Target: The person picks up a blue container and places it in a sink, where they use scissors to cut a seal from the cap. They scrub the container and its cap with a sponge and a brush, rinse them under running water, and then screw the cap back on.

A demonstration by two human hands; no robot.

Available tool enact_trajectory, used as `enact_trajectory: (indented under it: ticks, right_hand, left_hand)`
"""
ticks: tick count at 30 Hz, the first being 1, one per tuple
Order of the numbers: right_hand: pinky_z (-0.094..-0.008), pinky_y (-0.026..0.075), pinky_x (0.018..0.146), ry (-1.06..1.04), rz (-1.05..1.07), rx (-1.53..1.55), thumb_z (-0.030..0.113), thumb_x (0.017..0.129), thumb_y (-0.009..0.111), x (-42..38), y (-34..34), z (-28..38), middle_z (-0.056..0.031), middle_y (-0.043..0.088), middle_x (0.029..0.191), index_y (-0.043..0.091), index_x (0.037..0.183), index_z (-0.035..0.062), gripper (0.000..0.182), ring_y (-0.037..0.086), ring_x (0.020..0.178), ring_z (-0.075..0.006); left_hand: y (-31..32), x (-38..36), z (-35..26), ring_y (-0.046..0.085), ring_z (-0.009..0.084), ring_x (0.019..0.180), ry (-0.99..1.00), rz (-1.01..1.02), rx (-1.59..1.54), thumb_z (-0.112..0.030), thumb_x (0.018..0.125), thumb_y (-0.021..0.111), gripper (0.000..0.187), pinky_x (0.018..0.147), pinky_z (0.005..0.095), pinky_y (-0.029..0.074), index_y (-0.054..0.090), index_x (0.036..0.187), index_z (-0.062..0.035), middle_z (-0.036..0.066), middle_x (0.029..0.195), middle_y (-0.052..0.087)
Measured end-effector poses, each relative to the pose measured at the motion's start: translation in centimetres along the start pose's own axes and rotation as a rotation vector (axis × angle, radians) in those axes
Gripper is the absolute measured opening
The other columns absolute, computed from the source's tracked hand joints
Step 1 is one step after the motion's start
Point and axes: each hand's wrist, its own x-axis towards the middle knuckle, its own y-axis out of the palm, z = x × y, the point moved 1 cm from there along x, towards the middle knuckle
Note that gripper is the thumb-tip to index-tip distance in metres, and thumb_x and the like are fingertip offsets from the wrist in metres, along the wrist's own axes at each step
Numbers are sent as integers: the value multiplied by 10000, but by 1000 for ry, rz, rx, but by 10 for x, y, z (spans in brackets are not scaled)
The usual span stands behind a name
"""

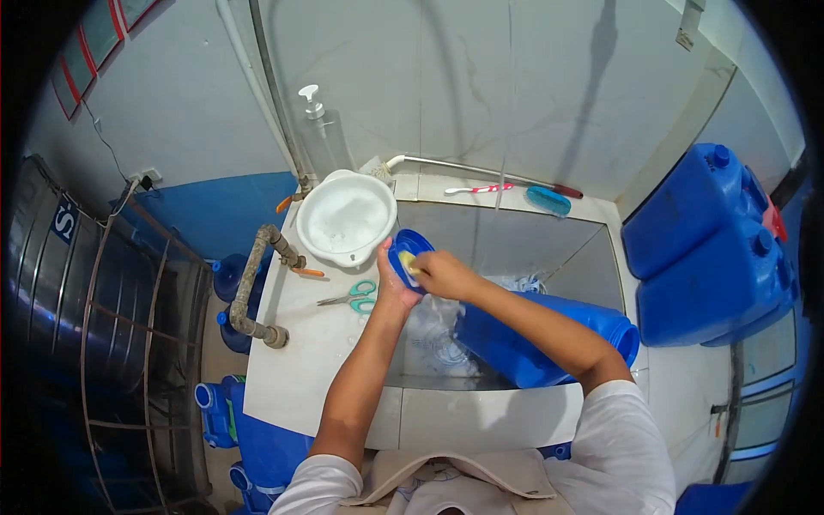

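My left hand (394, 281) is closed around the rim of a round blue lid (415, 239), holding it tilted over the left side of the sink. Inside the lid, my right hand (444, 274) presses a small yellow sponge (408, 260). Beneath my right forearm a large blue jug (524, 348) lies on its side in the sink (584, 245), its round mouth toward the right. Suds and water (439, 343) show in the sink below my hands. A white basin (348, 215) of soapy water stands just left of the lid, near green-handled scissors (356, 298).
On the back ledge lie a pink-and-white toothbrush (479, 189), a blue brush (548, 201) and a long-handled brush (481, 170). A pump bottle (324, 137) stands behind the basin. A pipe (251, 292) rises at the left. Big blue jugs (712, 275) stand at the right.
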Motion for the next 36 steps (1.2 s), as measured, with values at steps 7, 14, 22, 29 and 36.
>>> enact_trajectory:
  ticks: [7,14,22,29,36]
  right_hand:
    - [-467,468,687,131,20,-153,70,678,534,6,-3,-9,-233,596,737,628,806,-1,175,588,715,-401]
    - [-458,475,690,137,72,-78,152,698,556,70,-26,28,-251,608,769,647,804,-2,209,610,754,-383]
    - [-343,554,660,-15,155,-102,194,842,529,111,-58,-79,-167,638,868,592,865,-34,238,655,732,-281]
    - [-362,532,510,801,-321,765,7,753,594,37,-160,-92,-124,591,630,595,649,-23,109,639,595,-241]
    - [-261,488,471,784,-146,426,-64,720,512,46,-167,-100,-145,603,651,608,764,-67,106,618,557,-217]
  left_hand:
    - [13,-13,-10,588,248,865,60,41,7,-556,762,458,511,785,411,474,570,978,-107,93,938,605]
    - [2,-19,8,562,283,977,72,25,-185,-567,767,382,582,841,465,449,540,1118,-130,104,1089,576]
    - [0,-2,18,511,386,1052,-35,15,-55,-554,806,366,586,849,671,351,502,1154,-102,163,1151,537]
    - [42,79,55,561,287,1015,-157,151,1,-366,786,507,408,892,485,434,543,1081,-86,129,1078,587]
    - [71,125,72,543,261,1020,0,52,267,-19,744,411,522,805,338,492,378,1264,-49,143,1152,498]
